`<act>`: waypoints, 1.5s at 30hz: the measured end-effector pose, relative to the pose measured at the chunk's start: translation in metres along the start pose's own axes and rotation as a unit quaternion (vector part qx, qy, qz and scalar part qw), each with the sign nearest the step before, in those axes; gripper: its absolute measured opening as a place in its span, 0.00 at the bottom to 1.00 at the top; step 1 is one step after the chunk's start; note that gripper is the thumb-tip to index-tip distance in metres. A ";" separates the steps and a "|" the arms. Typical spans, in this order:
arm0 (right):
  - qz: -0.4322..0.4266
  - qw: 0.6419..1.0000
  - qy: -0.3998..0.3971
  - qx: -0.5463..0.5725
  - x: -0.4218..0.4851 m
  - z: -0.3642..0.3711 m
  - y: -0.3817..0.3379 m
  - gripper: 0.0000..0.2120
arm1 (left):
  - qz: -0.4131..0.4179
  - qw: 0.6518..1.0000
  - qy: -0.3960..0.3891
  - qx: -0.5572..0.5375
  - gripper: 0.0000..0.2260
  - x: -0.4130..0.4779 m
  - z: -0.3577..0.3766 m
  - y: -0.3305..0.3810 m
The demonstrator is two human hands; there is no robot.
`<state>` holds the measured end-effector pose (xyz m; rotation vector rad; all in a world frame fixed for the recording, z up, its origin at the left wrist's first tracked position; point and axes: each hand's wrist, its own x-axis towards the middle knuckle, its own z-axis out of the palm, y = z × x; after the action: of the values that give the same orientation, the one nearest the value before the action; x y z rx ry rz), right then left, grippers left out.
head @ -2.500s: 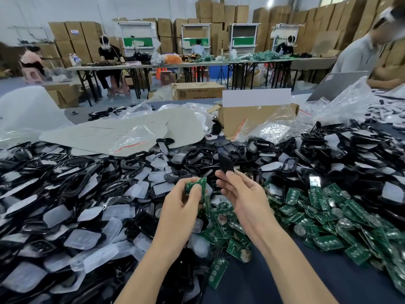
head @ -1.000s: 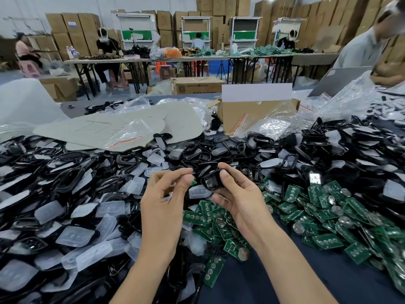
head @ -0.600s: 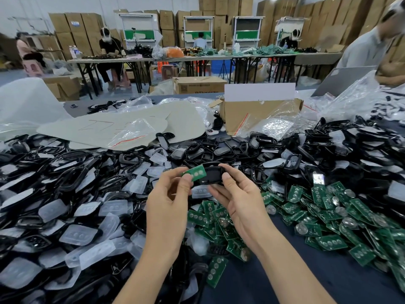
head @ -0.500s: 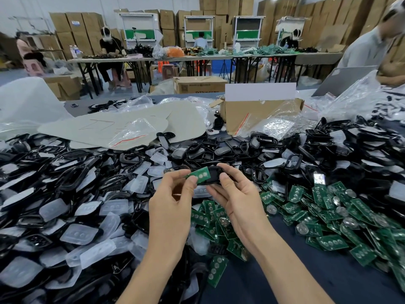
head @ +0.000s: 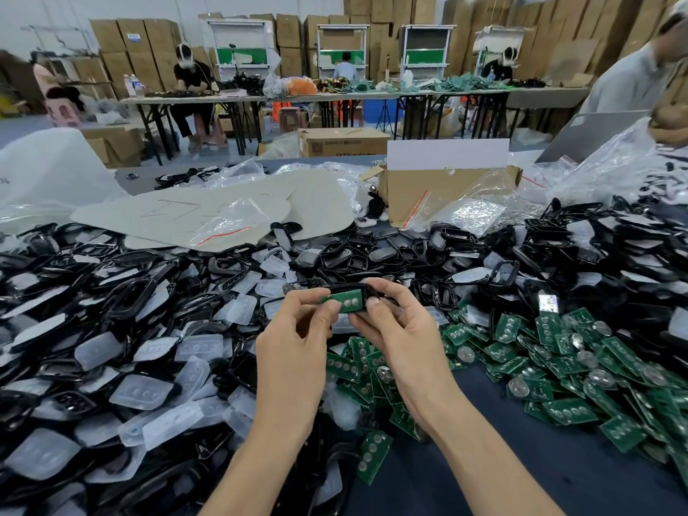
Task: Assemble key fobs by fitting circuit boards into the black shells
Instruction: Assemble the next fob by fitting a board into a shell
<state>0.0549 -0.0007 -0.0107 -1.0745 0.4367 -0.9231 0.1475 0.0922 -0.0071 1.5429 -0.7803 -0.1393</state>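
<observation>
Both hands meet above the counter [head: 484, 463]. The left hand [head: 294, 351] pinches a green circuit board [head: 342, 302] between thumb and forefinger. The right hand [head: 404, 337] grips a black shell [head: 372, 291], thumb on its near edge. The board lies partly within the shell, its three round contacts facing up. Loose green boards [head: 558, 348] are heaped below and right of the hands. Black shells mixed with translucent button pads [head: 141, 392] lie to the left. A cardboard box [head: 420, 191] stands beyond the hands.
</observation>
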 end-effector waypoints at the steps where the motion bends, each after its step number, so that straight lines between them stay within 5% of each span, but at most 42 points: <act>1: -0.002 1.000 -0.001 -0.003 0.000 0.000 0.000 0.09 | -0.001 1.000 0.001 -0.003 0.04 0.000 0.000 0.000; 33: -0.048 0.989 -0.028 -0.135 -0.006 0.000 -0.002 0.09 | -0.030 0.999 0.038 0.009 0.06 0.001 0.004 -0.005; 45: -0.022 0.997 -0.023 -0.067 -0.005 0.000 -0.003 0.09 | -0.047 0.999 0.008 -0.002 0.11 0.003 0.000 -0.001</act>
<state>0.0506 0.0032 -0.0083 -1.2289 0.4436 -0.9163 0.1499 0.0903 -0.0070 1.5760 -0.6947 -0.1973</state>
